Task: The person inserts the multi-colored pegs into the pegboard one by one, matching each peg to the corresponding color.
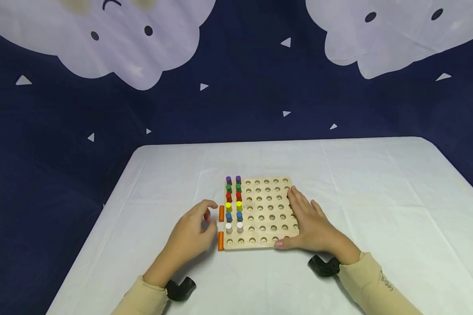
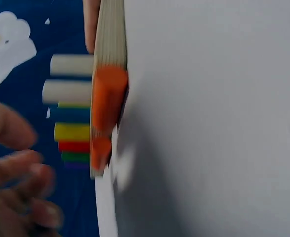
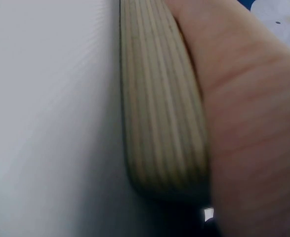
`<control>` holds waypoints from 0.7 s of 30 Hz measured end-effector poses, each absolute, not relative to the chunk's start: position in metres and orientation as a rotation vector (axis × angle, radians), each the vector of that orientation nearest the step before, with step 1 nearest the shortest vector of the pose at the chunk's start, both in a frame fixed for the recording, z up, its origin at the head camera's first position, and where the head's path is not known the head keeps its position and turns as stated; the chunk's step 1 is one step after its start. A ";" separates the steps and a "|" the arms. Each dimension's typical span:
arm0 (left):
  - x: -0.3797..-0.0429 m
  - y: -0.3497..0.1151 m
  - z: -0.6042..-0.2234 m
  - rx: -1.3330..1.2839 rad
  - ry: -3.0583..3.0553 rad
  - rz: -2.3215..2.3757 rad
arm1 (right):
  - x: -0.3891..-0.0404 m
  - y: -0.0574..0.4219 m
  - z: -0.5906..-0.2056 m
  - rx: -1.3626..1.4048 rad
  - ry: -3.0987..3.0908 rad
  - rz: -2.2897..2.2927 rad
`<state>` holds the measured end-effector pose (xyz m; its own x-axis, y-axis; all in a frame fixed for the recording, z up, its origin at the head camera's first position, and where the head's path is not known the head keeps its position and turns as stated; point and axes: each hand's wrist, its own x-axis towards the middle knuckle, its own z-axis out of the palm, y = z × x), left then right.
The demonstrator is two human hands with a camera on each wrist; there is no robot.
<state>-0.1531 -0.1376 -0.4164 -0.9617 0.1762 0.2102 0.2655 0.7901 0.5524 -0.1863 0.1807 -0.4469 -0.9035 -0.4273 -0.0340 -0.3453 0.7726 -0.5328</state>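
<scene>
A wooden pegboard (image 1: 263, 217) with rows of round holes lies on the table. Two columns of pegs stand along its left side: purple, green, red, yellow, blue and white (image 1: 240, 227). Against the board's left edge lie two orange pegs (image 1: 221, 241), end to end with a gap between. Just left of them hovers my left hand (image 1: 191, 232), fingers loosely bent and nothing visible in them; the left wrist view shows it apart from the pegs. My right hand (image 1: 313, 225) rests on the board's right edge, fingers extended, thumb at the near corner.
A white cloth covers the table (image 1: 378, 197). Behind it hangs a dark blue curtain (image 1: 244, 100) with clouds and small triangles. Black devices sit at the left wrist (image 1: 181, 289) and the right wrist (image 1: 324, 266).
</scene>
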 end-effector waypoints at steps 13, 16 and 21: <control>-0.140 -0.144 -0.423 -0.342 -3.180 -0.900 | -0.186 0.182 -0.446 -0.610 2.815 -0.787; -0.140 -0.143 -0.423 -0.397 -3.175 -0.926 | -0.186 0.182 -0.447 -0.611 2.816 -0.788; -0.140 -0.145 -0.423 -0.483 -3.184 -0.944 | -0.186 0.181 -0.448 -0.612 2.818 -0.784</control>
